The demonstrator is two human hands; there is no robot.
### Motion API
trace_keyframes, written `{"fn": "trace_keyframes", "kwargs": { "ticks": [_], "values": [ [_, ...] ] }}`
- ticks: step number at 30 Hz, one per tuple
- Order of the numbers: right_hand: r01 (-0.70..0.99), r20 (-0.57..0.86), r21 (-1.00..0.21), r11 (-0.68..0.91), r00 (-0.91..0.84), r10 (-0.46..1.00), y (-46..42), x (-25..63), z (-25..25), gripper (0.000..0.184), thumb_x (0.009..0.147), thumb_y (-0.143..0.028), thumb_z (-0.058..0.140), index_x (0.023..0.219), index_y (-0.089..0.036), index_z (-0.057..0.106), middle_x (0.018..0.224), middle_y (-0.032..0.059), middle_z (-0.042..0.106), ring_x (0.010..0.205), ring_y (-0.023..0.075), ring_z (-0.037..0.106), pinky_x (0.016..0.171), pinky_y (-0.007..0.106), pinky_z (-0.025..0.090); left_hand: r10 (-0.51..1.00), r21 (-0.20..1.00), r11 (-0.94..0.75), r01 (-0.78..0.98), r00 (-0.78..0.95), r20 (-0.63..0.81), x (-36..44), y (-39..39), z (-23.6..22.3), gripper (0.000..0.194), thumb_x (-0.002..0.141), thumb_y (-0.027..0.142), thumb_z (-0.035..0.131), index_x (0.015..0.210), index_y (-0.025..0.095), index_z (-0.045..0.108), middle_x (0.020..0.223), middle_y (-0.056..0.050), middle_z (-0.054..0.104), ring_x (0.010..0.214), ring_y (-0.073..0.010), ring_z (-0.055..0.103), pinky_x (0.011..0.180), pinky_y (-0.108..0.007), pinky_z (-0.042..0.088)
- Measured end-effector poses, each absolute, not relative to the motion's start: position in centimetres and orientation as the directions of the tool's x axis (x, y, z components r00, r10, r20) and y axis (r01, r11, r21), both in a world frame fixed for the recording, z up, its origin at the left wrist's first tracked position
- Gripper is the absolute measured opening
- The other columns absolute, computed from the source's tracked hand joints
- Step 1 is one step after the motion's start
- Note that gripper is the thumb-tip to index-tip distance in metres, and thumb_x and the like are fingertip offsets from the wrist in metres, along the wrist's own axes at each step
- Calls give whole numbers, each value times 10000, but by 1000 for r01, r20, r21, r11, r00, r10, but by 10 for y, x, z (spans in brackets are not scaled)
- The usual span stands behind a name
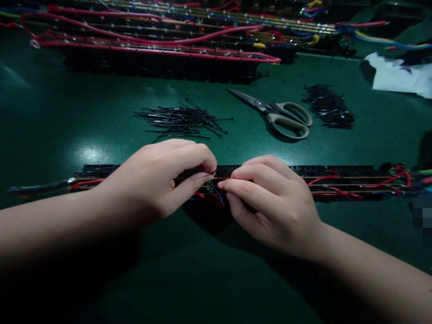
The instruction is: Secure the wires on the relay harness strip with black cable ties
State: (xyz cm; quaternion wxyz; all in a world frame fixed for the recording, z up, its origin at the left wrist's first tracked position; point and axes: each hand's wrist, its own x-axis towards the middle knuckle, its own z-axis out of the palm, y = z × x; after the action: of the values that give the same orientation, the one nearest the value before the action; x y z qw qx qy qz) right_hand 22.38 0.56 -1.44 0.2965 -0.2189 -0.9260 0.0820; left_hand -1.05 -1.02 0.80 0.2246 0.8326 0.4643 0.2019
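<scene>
A long, narrow black strip assembly (340, 173) with red and blue wires and thin metal rails lies across the table in front of me. My left hand (178, 173) is over its middle, thumb and forefinger pinched on a thin dark piece that looks like a black cable tie (214, 172). Just to the right, my right hand (273, 198) has its fingers bent and drawn together, the tips at the same wires. Whatever those right fingertips hold is too small to make out. Both hands cover part of the strip.
Beyond the strip lie a loose pile of black cable ties (182, 119), scissors (290, 119) and a heap of short black pieces (329, 105). More wired strips with thick red cables (151, 42) fill the back of the green table (67, 112). White crumpled material (398, 76) sits at the right.
</scene>
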Motion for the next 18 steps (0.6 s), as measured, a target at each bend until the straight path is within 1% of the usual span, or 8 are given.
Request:
{"fn": "trace_keyframes", "kwargs": {
  "ticks": [3,6,8,12,15,18],
  "values": [
    [350,515,-279,894,-732,447,5,225,-15,84,928,-111,646,974,-148,706,908,90,738,833,205,626,726,353,543,899,563,-406,720,427,102,-10,-11,9,98,955,253,592,904,226,671,847,50,713,752,-125,643,681,-223,430],
    [356,507,-287,889,-732,456,5,225,-15,92,944,-125,631,981,-172,701,912,77,736,835,201,627,726,348,538,922,567,-351,745,380,72,-11,-12,10,122,951,296,611,886,227,687,804,50,707,692,-129,616,671,-235,435],
    [360,503,-293,886,-730,463,5,225,-15,100,949,-128,624,983,-186,698,917,71,735,837,199,627,730,346,537,925,563,-341,753,376,57,-11,-12,10,154,955,313,597,880,225,699,797,39,712,687,-139,617,674,-244,445],
    [360,503,-292,886,-730,463,5,224,-15,104,944,-125,624,980,-185,701,915,73,733,843,203,626,734,350,538,903,551,-393,736,422,80,-11,-11,7,198,971,321,557,907,219,714,862,12,745,781,-167,672,709,-263,467],
    [362,508,-289,886,-727,462,4,224,-15,97,946,-130,624,966,-184,702,907,73,730,843,201,619,732,346,535,878,559,-441,702,467,106,-10,-10,5,200,981,304,540,933,219,714,921,7,760,859,-171,701,753,-270,477],
    [359,507,-287,888,-730,458,4,224,-15,92,946,-124,624,958,-168,704,898,76,728,835,198,612,732,345,532,890,549,-422,721,444,101,-10,-10,5,202,983,309,546,924,210,712,927,-1,767,858,-179,704,748,-281,473]
  ]
}}
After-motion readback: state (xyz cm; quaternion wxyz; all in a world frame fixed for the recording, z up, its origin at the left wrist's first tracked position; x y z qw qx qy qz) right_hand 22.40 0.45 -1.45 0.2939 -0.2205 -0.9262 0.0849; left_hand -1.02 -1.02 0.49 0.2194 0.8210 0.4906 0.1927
